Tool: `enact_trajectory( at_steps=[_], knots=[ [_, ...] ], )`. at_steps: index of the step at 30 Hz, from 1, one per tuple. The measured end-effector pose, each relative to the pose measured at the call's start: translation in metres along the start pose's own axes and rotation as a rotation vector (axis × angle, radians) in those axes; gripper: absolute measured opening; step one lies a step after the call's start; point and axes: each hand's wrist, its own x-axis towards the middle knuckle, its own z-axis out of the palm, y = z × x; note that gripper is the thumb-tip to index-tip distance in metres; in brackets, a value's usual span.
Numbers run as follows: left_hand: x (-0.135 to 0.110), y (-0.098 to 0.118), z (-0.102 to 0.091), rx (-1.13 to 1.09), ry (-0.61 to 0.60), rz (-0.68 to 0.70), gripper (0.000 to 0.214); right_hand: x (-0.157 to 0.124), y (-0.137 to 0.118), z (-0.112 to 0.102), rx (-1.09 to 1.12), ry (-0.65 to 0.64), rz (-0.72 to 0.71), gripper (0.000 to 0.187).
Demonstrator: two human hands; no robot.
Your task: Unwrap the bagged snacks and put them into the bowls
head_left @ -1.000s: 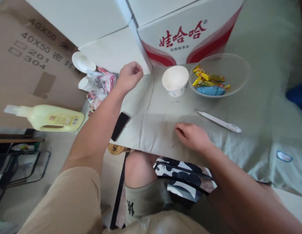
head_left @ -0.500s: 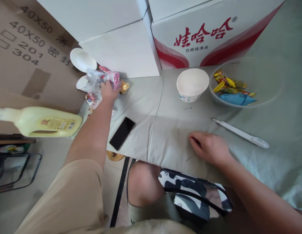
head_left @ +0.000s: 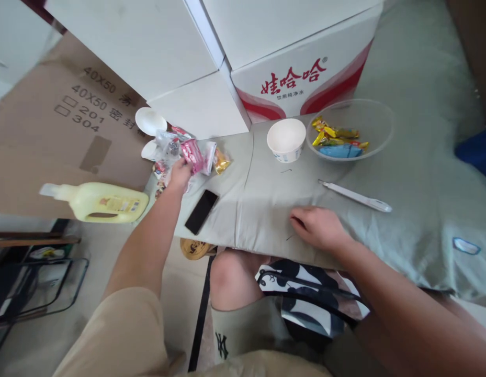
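Observation:
In the head view my left hand reaches to the pile at the far left of the cloth and pinches a pink snack packet. Next to that packet are a white-and-pink packet and a gold-wrapped snack. Clear crumpled wrappers lie just behind my fingers. My right hand rests on the cloth, fingers curled in, and nothing shows in it. Beyond it stand a white paper bowl and a clear plastic bowl with yellow and blue snack packets.
A black phone lies near the front edge. A white utility knife lies right of the paper bowl. White cartons line the back. A yellow pump bottle and a brown carton stand at left.
My left hand has drawn slightly back from the pile with the pink packet in its fingers. The white-and-pink packet now shows plainly. The view has shifted; my right hand still rests on the cloth.

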Motion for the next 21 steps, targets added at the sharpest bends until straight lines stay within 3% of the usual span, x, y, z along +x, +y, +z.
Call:
enact_trajectory(
  at_steps=[2,5,8,11,13,15,18,21],
  knots=[
    [-0.017,0.008,0.001,-0.348,0.021,-0.171,0.013,-0.004,-0.001,0.0,-0.004,-0.013,-0.052,0.029],
    [-0.04,0.024,-0.003,-0.618,-0.06,-0.26,0.015,-0.007,-0.002,-0.001,-0.005,-0.017,-0.085,0.03],
    [-0.068,0.04,-0.004,-0.806,-0.16,-0.271,0.015,-0.007,-0.002,-0.001,0.08,0.002,-0.09,0.029],
    [-0.109,0.05,0.011,-0.885,-0.231,-0.297,0.019,-0.003,-0.002,0.002,0.361,0.087,-0.065,0.022],
    [-0.142,0.05,0.036,-0.906,-0.324,-0.384,0.019,0.004,0.001,0.005,0.648,0.21,-0.016,0.023],
    [-0.176,0.045,0.069,-0.911,-0.461,-0.518,0.016,0.012,0.005,0.006,0.925,0.371,0.001,0.039],
    [-0.217,0.031,0.126,-0.889,-0.824,-0.697,0.013,0.02,0.015,0.002,1.132,0.584,-0.065,0.067],
    [-0.237,0.018,0.166,-0.9,-1.029,-0.789,0.017,0.017,0.023,-0.008,1.206,0.574,-0.083,0.067]
  ],
)
